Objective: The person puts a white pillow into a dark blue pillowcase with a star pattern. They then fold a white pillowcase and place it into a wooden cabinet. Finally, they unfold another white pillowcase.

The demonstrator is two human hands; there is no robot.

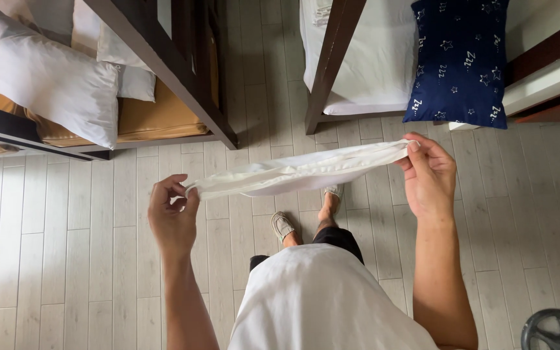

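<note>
A white cloth (pixel 299 172), thin and soft with fine creases, is stretched into a long, slightly sagging band between two raised hands, in the air above the floor and in front of the person's white shirt (pixel 325 301). The left hand (pixel 173 217) pinches one end, its fingers (pixel 176 185) curled tight around the bunched fabric. The right hand (pixel 430 175) grips the other end, a little higher, with fingers folded over the cloth's edge.

Below lies a floor (pixel 66 246) of pale, narrow planks with a faint wood grain. Two pale slippers (pixel 283 225) show on the person's feet beneath the cloth. To the left stands a dark wooden bed frame (pixel 183 78) holding a tan mattress (pixel 157 116) and plump white pillows (pixel 46 74). Ahead on the right, another dark frame carries a white-sheeted mattress (pixel 371 58), and a navy pillow (pixel 458 61) printed with small white stars leans upright against it. A grey wheel-like round object (pixel 555 330) sits at the lower right corner.
</note>
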